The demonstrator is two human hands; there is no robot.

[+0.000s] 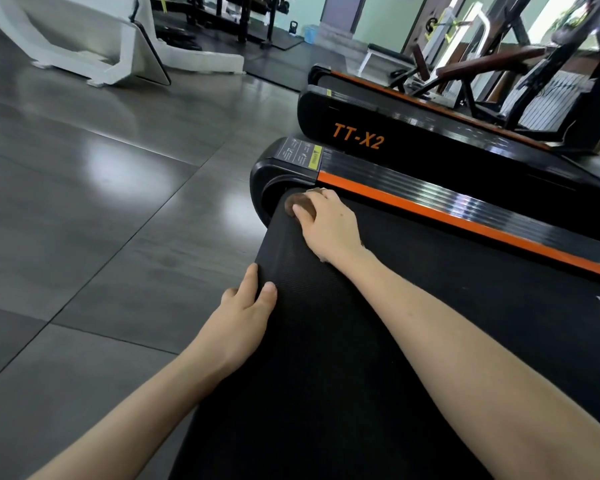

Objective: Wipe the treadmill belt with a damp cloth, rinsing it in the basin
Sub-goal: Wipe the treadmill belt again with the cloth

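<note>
The black treadmill belt (413,306) fills the lower right of the head view and ends at a rounded rear edge. My right hand (329,226) presses a brown cloth (297,205) onto the far rear corner of the belt, close to the orange side rail (465,216); most of the cloth is hidden under my fingers. Nearer to me, my left hand (243,313) rests on the belt's rear edge, thumb on top and fingers curling over the edge. No basin is in view.
A second treadmill (378,133) marked TT-X2 stands parallel just beyond. Dark glossy floor tiles (101,202) spread to the left. A white machine base (94,46) sits at the upper left, with weight benches and racks at the back right.
</note>
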